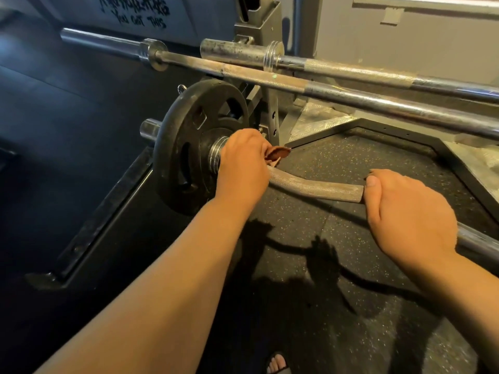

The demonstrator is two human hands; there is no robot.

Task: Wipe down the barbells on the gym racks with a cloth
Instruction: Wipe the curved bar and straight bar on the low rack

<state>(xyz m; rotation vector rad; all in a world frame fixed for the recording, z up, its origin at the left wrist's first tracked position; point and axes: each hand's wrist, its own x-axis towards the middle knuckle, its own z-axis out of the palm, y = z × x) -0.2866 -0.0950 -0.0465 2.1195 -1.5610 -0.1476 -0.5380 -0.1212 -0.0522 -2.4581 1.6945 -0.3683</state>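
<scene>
Cloth: A rust-brown cloth [276, 155] is bunched under the left hand [241, 168] and wrapped round the shaft. Only a crumpled corner shows past the knuckles.
Bent barbell: The curl bar [316, 188] runs between both hands, low over the floor and in front of the rack. What supports it is hidden.
Left hand: The fingers are clenched round cloth and bar together, just beside the ridged collar. This grip probably lets one slide along the shaft wipe all sides at once.
Right hand: The right hand [410, 211] is well apart from the left. Its fingers are curled round the bare knurled shaft with the thumb on top, seemingly to steady the bar and stop it rolling.
Weight plate: A black weight plate [189, 147] sits on the left sleeve against the collar, and the sleeve end pokes out beyond it. No brand can be read on it.
Other bars: Two straight barbells lie side by side across the rack upright [272, 114], behind and above the hands. The nearer barbell [351, 95] is tarnished brown and the farther barbell [351, 70] is spotted. Both likely await wiping.
Writing: Black scrawl on the wall [140, 20] reads "YOU GOT THIS". The line above it is illegible.
Floor: A speckled rubber mat [337, 265] carries the arms' shadows, and a sandalled foot [276, 364] shows at the bottom edge.
</scene>
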